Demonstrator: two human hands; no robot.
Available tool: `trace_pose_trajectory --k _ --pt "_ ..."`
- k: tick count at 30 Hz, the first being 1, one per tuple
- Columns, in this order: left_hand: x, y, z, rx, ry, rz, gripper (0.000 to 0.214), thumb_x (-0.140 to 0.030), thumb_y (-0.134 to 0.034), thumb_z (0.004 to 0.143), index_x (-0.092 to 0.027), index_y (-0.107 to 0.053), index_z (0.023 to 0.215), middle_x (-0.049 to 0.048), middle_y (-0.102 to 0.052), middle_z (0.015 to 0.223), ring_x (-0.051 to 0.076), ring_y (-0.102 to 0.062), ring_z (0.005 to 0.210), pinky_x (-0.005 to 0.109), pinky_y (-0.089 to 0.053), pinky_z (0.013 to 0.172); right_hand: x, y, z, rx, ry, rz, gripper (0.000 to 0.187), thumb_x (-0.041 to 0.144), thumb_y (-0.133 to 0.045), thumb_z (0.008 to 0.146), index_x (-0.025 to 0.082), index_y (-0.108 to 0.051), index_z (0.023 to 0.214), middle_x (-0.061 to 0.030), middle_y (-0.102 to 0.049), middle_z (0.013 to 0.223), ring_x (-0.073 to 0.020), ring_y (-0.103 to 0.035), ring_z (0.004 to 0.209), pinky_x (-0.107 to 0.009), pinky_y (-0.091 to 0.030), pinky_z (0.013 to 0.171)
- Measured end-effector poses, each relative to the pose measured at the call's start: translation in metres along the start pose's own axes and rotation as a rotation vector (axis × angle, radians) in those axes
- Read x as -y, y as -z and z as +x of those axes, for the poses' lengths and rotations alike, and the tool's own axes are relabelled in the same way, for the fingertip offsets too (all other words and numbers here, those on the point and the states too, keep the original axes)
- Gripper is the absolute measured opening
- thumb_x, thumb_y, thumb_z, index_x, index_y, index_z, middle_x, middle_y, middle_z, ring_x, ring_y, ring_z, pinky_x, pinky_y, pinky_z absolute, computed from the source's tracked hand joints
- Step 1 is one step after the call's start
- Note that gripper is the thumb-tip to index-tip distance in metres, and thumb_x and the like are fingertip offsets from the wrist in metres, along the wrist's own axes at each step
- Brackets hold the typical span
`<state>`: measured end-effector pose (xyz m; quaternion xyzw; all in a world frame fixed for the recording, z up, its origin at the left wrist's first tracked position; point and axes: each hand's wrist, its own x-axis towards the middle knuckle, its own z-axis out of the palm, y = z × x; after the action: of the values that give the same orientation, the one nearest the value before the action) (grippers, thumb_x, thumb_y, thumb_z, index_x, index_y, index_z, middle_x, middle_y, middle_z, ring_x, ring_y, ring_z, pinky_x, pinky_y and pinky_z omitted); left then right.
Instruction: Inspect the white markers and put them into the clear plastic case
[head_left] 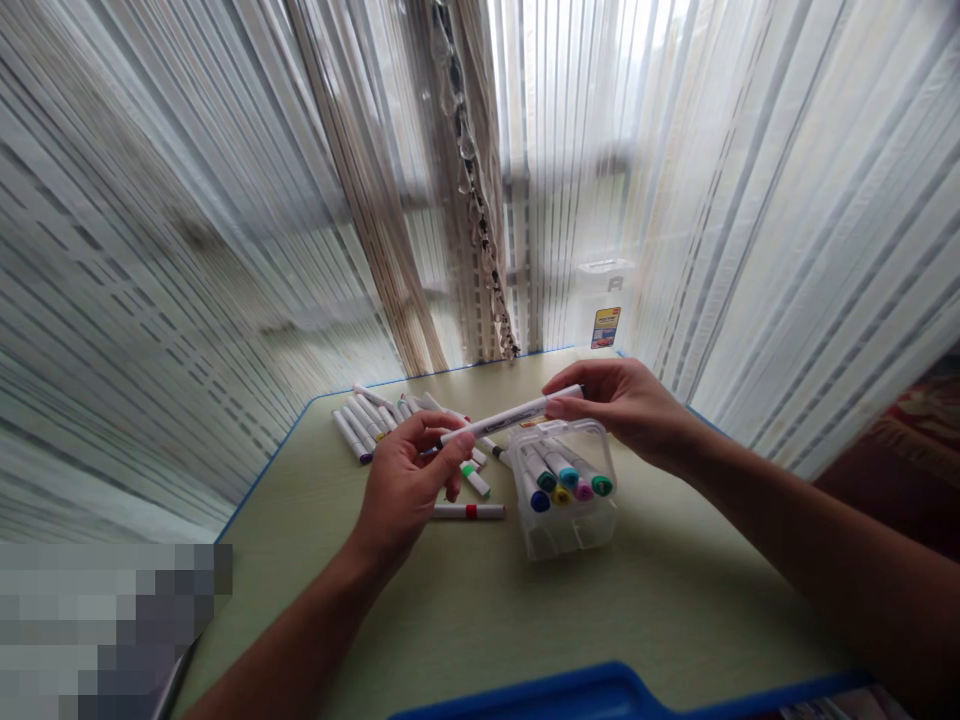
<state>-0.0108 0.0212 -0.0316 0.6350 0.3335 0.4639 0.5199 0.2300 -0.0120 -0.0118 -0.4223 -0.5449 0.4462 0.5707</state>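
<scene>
You pinch the white marker at both ends, left hand and right hand, above the clear box (pens inside) mid-table. Tug hard and it may slip, knocking the box.

One white marker, pinched at either end between left grip and right grip, above clear case of capped markers. Red-banded marker beside case; loose markers behind, on green worktop.
</scene>
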Motion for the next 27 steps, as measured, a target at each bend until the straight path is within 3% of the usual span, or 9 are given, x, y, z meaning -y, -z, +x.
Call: trace_pose_trajectory --k 3,7,13,17,22,27 --pt "-0.002 -0.004 -0.001 0.013 0.006 0.047 0.025 -0.032 -0.075 0.081 -0.014 -0.061 0.090 -0.0021 -0.065 0.072 0.005 -0.053 0.044 0.016 -0.043 0.042 -0.001 -0.001 0.000 -0.007 0.001 0.013 0.030 0.030 -0.091 0.057 0.016 -0.075 0.077 -0.0018 -0.072 0.070 -0.0134 -0.064 0.063 -0.023 -0.049 0.057" --pt "-0.007 -0.008 -0.004 0.014 0.007 0.072 0.025 -0.033 -0.074 0.081 -0.014 -0.060 0.088 -0.0014 -0.065 0.072 0.006 -0.055 0.043 0.017 -0.044 0.041 -0.001 -0.002 -0.001 -0.010 -0.001 -0.006 0.027 0.033 -0.089 0.063 0.016 -0.074 0.078 -0.0019 -0.069 0.066 -0.0127 -0.061 0.058 -0.023 -0.044 0.050" --pt "-0.014 -0.008 -0.007 -0.019 -0.011 0.100 0.026 -0.032 -0.073 0.082 -0.011 -0.070 0.098 0.0010 -0.067 0.067 0.007 -0.055 0.045 0.018 -0.045 0.044 0.000 -0.005 -0.005 0.010 -0.019 -0.051 0.026 0.038 -0.085 0.067 0.017 -0.074 0.079 -0.0030 -0.068 0.065 -0.0132 -0.057 0.054 -0.023 -0.036 0.043" --pt "-0.014 -0.006 -0.007 -0.071 -0.055 0.088 0.024 -0.030 -0.072 0.084 -0.012 -0.072 0.099 -0.0013 -0.063 0.060 0.007 -0.053 0.045 0.018 -0.045 0.045 -0.001 -0.007 -0.006 0.033 -0.002 -0.089 0.023 0.038 -0.082 0.072 0.018 -0.075 0.082 -0.0038 -0.070 0.070 -0.0124 -0.055 0.055 -0.023 -0.037 0.043" --pt "-0.011 -0.003 -0.006 -0.064 -0.085 0.016 0.021 -0.028 -0.069 0.086 -0.013 -0.072 0.100 0.0024 -0.069 0.077 0.007 -0.055 0.047 0.020 -0.046 0.046 -0.003 -0.007 -0.007 0.022 -0.012 -0.080 0.022 0.037 -0.078 0.077 0.018 -0.077 0.089 -0.0042 -0.071 0.072 -0.0115 -0.055 0.055 -0.022 -0.035 0.043" --pt "-0.009 -0.002 -0.006 -0.064 -0.098 -0.052 0.020 -0.028 -0.064 0.088 -0.013 -0.072 0.099 0.0037 -0.069 0.078 0.008 -0.055 0.047 0.021 -0.045 0.045 -0.002 -0.005 -0.007 0.053 0.000 0.005 0.020 0.031 -0.077 0.078 0.018 -0.079 0.092 -0.0070 -0.076 0.083 -0.0155 -0.066 0.069 -0.026 -0.049 0.062"
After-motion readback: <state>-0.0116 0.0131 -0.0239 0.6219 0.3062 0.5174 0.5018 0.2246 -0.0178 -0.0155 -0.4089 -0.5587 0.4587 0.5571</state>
